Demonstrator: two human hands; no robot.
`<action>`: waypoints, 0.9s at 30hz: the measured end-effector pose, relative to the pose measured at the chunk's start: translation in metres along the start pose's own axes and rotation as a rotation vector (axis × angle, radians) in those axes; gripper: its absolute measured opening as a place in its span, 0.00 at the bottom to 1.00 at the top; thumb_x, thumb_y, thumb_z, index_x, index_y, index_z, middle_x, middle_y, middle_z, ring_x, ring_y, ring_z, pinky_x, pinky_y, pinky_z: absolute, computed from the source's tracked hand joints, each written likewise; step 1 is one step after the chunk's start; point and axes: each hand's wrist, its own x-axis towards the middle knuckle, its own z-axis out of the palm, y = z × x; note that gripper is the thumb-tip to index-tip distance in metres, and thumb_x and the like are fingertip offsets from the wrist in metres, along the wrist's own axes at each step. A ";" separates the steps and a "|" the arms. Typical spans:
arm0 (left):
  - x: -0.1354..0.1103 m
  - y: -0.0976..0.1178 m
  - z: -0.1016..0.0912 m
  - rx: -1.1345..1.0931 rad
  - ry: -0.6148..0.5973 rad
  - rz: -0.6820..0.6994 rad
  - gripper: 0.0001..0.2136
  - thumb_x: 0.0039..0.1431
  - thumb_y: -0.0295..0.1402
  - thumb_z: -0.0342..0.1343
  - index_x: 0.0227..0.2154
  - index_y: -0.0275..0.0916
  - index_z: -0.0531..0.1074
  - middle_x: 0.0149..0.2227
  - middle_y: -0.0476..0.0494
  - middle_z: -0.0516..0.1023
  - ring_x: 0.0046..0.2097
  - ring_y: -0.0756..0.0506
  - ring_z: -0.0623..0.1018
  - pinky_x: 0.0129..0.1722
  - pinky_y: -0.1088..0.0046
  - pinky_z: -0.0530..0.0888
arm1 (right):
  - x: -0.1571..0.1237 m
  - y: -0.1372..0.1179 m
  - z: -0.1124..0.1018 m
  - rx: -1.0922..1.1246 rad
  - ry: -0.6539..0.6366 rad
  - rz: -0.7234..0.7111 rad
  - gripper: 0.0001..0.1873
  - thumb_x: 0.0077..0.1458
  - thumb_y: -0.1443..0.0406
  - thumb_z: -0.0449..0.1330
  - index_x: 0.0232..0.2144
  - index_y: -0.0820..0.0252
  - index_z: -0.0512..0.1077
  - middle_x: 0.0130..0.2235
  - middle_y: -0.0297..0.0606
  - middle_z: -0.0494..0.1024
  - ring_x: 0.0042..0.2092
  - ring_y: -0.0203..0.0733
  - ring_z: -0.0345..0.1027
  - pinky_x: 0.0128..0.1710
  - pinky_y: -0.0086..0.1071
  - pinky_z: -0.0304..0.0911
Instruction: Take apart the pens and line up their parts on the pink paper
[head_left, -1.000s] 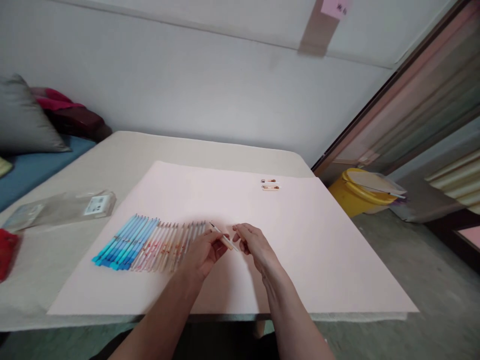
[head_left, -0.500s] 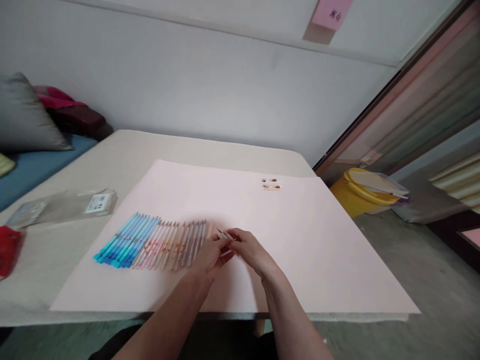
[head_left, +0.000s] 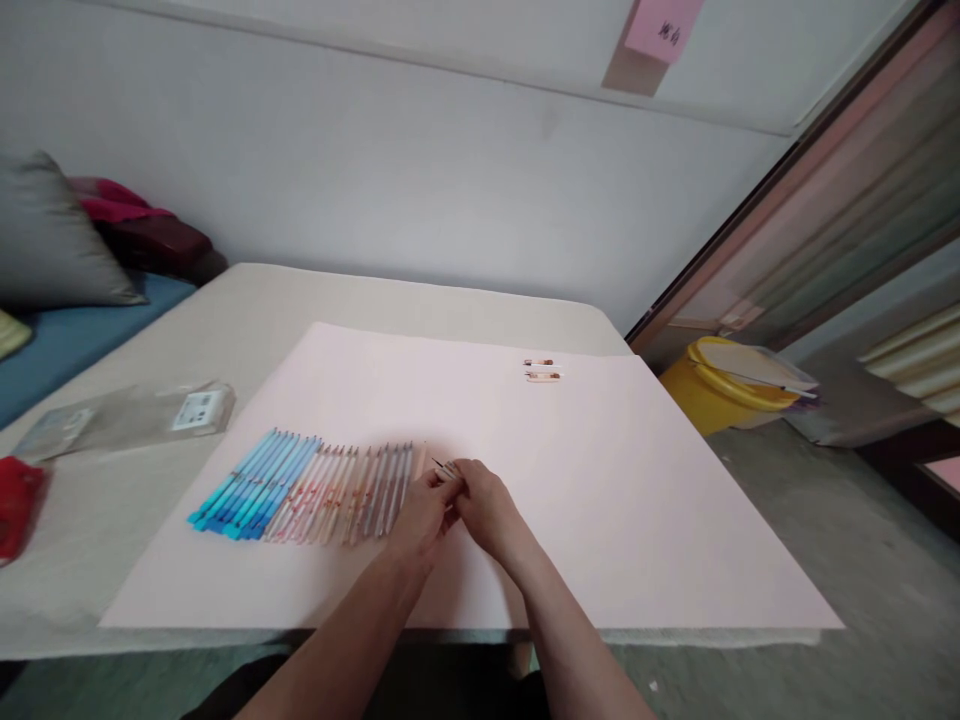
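My left hand [head_left: 422, 508] is closed around a small pen [head_left: 445, 468], pale-bodied with a thin dark tip that points up and left. Against it, my right hand [head_left: 484, 503] is closed too, its fingers at the same pen; most of the barrel is hidden by the hands. Just left of my left hand lies a tidy row of pens: blue ones [head_left: 255, 485] at the left end, then pale, clear-barrelled ones [head_left: 337, 490] with reddish and brown prints. All rest on a large pale pink sheet [head_left: 637, 520].
Several short pen parts [head_left: 543, 376] lie near the sheet's far edge. A clear plastic sleeve [head_left: 135, 415] with a label and a red object [head_left: 16, 505] are on the table at left. A yellow bucket [head_left: 701, 385] stands beyond the right edge.
My right hand has shifted slightly left and its fingers have curled in closer against my left hand. The row of pens and the short parts stay in place.
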 end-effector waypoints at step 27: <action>-0.004 0.029 -0.008 -0.008 0.084 -0.102 0.09 0.44 0.25 0.60 0.30 0.36 0.69 0.31 0.44 0.75 0.33 0.51 0.76 0.33 0.75 0.72 | 0.024 0.050 -0.018 -0.209 -0.008 0.000 0.19 0.46 0.74 0.51 0.41 0.59 0.68 0.39 0.38 0.74 0.39 0.38 0.67 0.37 0.27 0.58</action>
